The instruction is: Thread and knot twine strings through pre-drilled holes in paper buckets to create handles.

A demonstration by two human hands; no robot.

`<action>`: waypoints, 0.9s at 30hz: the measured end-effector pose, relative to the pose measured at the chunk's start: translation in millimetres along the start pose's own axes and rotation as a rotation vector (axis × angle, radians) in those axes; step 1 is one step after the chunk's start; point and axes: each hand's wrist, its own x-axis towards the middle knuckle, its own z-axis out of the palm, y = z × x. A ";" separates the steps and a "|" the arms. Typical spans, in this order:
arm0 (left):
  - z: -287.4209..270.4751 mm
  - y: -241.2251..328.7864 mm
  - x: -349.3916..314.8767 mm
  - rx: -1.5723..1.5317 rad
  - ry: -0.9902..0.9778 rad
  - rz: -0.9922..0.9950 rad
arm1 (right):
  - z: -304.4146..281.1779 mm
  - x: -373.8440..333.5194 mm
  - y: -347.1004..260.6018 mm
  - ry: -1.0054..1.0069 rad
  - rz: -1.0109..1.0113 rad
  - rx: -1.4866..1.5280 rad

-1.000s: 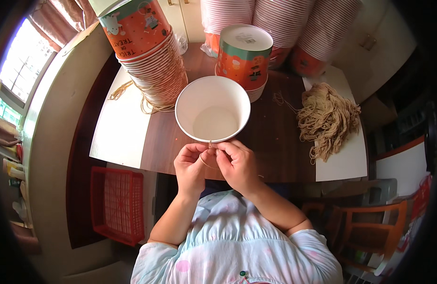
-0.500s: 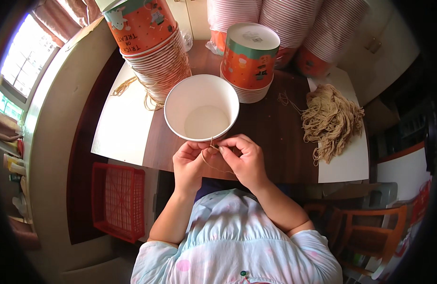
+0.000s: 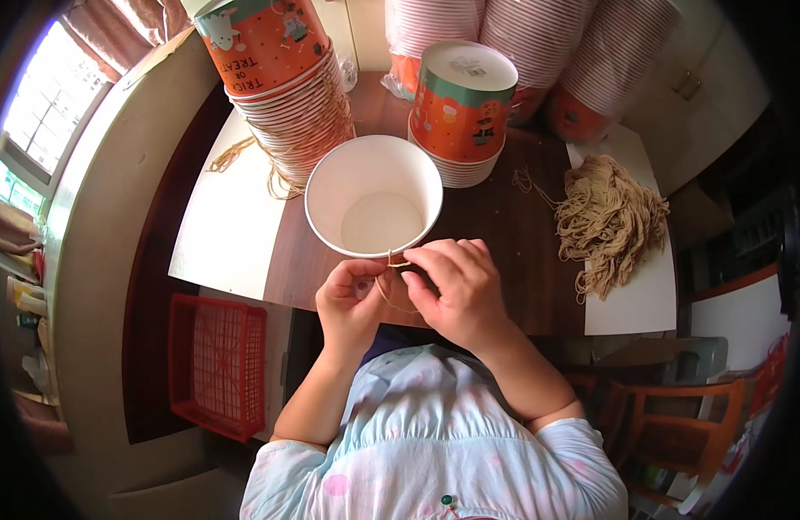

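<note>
A white-lined paper bucket [image 3: 374,195] stands with its mouth tipped toward me near the table's front edge. A thin tan string [image 3: 389,256] passes over its near rim and loops down between my hands. My left hand [image 3: 352,299] is closed on the string just below the rim, thumb against the fingers. Beside it, my right hand [image 3: 459,282] has its fingertips at a short length of the same string, the index finger touching it and the thumb apart below. Whether the right hand pinches the string is hard to make out.
A stack of orange printed buckets [image 3: 300,130] with strings stands at the left, an upturned bucket [image 3: 463,108] behind. Pink-edged bucket stacks [image 3: 538,43] line the back. A heap of tan strings [image 3: 610,221] lies at the right. A red plastic basket [image 3: 218,364] is below the table's left side.
My right hand has lifted slightly and moved right; its thumb has parted from the index finger. The left hand stays nearly in place, holding the string.
</note>
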 end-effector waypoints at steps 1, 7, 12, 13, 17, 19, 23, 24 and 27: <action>0.2 1.7 -1.1 -0.001 0.000 0.000 | 3.3 0.0 0.0 -0.026 -0.036 -0.046; -0.6 1.8 -1.5 0.051 0.009 -0.008 | 21.0 -14.0 6.8 -0.033 -0.059 -0.180; -9.2 -7.4 2.9 -0.124 -0.014 -0.113 | 30.2 -13.9 0.4 -0.136 0.076 0.044; -10.6 -7.0 3.4 -0.125 -0.013 -0.115 | 31.4 -13.6 0.7 -0.155 0.143 0.185; -16.4 -5.7 2.8 -0.164 -0.022 -0.137 | 33.1 -11.6 -1.4 -0.171 0.302 0.486; -17.9 -6.0 2.5 -0.155 -0.016 -0.129 | 34.3 -9.9 -5.5 -0.142 0.535 0.751; -11.4 2.0 -0.1 -0.109 -0.001 -0.071 | 39.0 -11.2 -3.8 -0.114 0.692 0.912; -8.5 4.2 -1.0 -0.113 0.020 -0.046 | 39.5 -11.6 -3.9 -0.115 0.693 0.912; -3.6 9.8 -4.4 -0.009 0.060 0.009 | 42.6 -14.3 -2.5 -0.060 0.663 0.826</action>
